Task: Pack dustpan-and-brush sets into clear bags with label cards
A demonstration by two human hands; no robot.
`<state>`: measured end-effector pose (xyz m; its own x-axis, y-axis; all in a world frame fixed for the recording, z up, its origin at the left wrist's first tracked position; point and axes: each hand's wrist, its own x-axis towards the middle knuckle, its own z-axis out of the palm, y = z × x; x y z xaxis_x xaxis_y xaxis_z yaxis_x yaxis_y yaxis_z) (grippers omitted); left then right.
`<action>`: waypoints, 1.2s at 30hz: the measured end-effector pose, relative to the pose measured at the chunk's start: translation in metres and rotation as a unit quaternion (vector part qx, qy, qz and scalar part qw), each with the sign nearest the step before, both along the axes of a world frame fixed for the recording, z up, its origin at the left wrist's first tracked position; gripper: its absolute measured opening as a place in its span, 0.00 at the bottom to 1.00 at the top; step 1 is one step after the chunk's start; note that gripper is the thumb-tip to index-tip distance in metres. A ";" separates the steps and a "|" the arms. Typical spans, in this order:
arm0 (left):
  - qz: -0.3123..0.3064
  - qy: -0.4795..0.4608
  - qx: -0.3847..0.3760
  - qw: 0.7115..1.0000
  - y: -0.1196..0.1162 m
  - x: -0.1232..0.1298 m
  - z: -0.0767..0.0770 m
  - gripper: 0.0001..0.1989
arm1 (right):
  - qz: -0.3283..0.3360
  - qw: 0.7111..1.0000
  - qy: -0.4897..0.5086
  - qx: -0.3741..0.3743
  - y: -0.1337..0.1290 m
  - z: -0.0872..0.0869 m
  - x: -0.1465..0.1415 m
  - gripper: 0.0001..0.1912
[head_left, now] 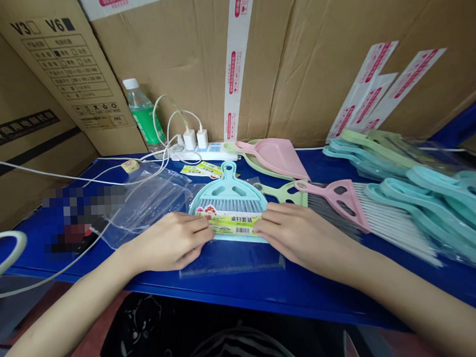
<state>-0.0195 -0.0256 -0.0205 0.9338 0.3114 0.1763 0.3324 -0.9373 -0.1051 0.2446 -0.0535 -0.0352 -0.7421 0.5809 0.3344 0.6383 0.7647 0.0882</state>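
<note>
A light-blue dustpan and brush set (229, 185) lies flat on the table, its handle pointing away from me and its grey bristles showing. Across its near part is a yellow-green and white label card (235, 220) with a barcode. My left hand (177, 239) has its fingers curled over the card's left end. At the right end, my right hand (293, 234) grips with thumb and fingers bent. A clear plastic bag (229, 264) spreads flat under the set toward me; whether the set is inside it I cannot tell.
Pink and green dustpans (280, 155) and loose brushes (345, 200) lie behind and to the right. Bagged blue sets (439, 196) are piled at far right. A clear bag (148, 198), power strip (211, 152), cables and a bottle (144, 119) stand left and behind, before cardboard boxes (193, 59).
</note>
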 end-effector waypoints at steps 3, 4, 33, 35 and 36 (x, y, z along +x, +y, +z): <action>-0.004 -0.003 -0.001 1.000 0.000 0.000 0.000 0.12 | 0.007 1.000 -0.001 0.002 0.000 0.000 -0.001 0.11; -0.004 -0.003 -0.002 1.000 0.001 0.000 0.000 0.12 | 0.010 1.000 -0.001 0.003 0.000 0.000 -0.001 0.10; 0.004 0.018 0.021 1.000 0.000 -0.002 -0.003 0.12 | 0.025 0.999 0.019 -0.042 0.001 -0.002 -0.001 0.06; 0.006 0.021 0.024 0.999 0.000 -0.002 -0.003 0.12 | 0.025 0.999 0.019 -0.042 0.001 -0.002 -0.001 0.06; 0.006 0.021 0.025 0.999 0.000 -0.002 -0.003 0.12 | 0.026 0.999 0.019 -0.042 0.001 -0.002 -0.001 0.06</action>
